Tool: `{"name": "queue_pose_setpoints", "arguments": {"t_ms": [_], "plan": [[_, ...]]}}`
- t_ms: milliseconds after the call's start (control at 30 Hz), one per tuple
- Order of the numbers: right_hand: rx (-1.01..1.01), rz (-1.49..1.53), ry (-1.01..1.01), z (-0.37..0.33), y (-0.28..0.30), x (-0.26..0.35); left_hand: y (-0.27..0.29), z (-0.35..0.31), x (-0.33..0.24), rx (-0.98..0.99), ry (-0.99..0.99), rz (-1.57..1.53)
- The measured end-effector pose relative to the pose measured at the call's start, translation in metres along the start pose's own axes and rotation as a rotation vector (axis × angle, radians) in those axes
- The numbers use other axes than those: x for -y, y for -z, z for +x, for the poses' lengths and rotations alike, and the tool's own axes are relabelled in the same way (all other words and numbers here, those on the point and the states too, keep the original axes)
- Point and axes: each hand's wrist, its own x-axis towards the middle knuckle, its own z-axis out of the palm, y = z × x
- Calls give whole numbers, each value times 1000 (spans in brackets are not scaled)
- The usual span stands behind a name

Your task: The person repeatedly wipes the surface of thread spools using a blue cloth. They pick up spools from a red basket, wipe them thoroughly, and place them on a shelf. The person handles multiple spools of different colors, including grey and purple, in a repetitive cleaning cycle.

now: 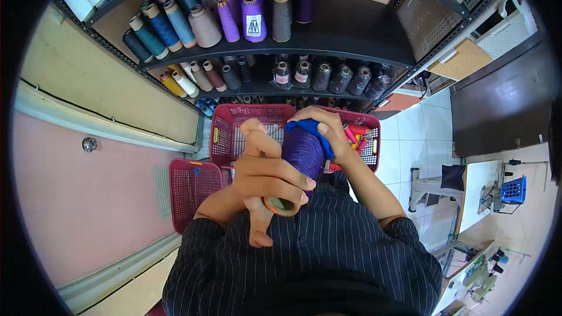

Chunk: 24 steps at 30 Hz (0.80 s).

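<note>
In front of my chest is a cone of dark purple thread (302,149), tilted, with the open end of its tube toward me. My left hand (260,169) grips it near that tube end; the middle fingers lie across the thread, while the thumb and another finger stick out. At the cone's far, wide end my right hand (328,126) holds a bright blue cloth (310,126) pressed against it. The right hand's fingers curl over the cloth, and part of the cloth hangs down the cone's side. My right palm is hidden.
Ahead, a black shelf (351,38) carries many thread cones, with purple ones (254,20) in the middle. Below my hands stand maroon plastic baskets (219,111), the right one with red spools (358,130). Another maroon basket (181,190) stands left, beside a pink door (99,193). Sewing tables (477,193) are right.
</note>
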Motion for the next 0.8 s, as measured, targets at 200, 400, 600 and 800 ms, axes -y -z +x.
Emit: {"name": "queue_pose_setpoints", "arguments": {"t_ms": [200,400,600,800], "plan": [[-217,168,-233,3,-3,10,11,-7,5,-80,47,416],[-631,-94,-151,10,-11,5,5,-15,34,-276,233,-51],[-46,-410,230,11,-35,47,11,0,-1,49,255,164],[-43,-195,-53,10,-18,-12,12,-6,4,-124,44,4]]}}
